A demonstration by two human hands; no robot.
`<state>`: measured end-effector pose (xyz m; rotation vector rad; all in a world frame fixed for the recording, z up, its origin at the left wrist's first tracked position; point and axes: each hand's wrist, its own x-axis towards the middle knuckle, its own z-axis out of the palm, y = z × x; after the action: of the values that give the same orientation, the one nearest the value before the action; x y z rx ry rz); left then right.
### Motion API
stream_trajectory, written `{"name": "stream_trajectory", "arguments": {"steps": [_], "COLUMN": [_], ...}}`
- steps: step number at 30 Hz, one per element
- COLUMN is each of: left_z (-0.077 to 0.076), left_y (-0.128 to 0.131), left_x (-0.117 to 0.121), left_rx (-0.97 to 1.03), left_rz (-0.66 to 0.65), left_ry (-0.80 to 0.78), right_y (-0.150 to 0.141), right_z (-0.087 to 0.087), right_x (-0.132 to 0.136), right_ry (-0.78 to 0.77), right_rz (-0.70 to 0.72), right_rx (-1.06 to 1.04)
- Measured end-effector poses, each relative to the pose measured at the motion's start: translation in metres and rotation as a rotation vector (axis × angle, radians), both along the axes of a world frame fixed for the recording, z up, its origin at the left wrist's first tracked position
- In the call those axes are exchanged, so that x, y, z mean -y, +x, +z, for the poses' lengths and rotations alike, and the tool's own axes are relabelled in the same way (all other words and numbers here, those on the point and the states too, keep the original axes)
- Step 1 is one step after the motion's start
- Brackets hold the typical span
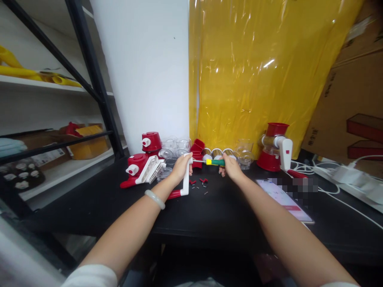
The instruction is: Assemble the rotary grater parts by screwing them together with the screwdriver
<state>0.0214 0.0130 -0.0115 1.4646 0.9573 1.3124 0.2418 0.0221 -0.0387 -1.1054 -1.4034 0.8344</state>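
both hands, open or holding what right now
Left hand: closed, holding the white crank arm.
Right hand: closed, holding the green-and-yellow screwdriver.

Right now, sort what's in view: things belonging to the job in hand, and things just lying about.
Likely part of the job:
screwdriver, in the right hand
white crank, in the left hand
small red pieces
red housings
metal drums

Seemingly just lying about:
phone
power strip
cardboard box

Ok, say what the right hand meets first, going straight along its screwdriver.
The screwdriver would likely meet the white crank arm in the left hand first; whether it touches is unclear.
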Motion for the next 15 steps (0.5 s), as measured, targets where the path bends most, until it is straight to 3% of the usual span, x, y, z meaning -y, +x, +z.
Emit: {"name": "stream_trajectory", "arguments": {"steps": [7, 15], "left_z": [0.0044, 0.0046], "left_y": [0.0008, 0.0002], "left_x": [0.0056, 0.0060], "left_rx": [0.017, 0.032], "left_rz": [0.004, 0.004], "left_ry": [-0.021, -0.134], "right_y": [-0.0007, 0.0012], "right_z": [0.0032, 0.0029], "right_x": [0.0013, -0.0008], "right_ry": [0.066, 0.139], "right_rz": [-0.144, -0.097], "right_rx": [0.139, 0.059]}}
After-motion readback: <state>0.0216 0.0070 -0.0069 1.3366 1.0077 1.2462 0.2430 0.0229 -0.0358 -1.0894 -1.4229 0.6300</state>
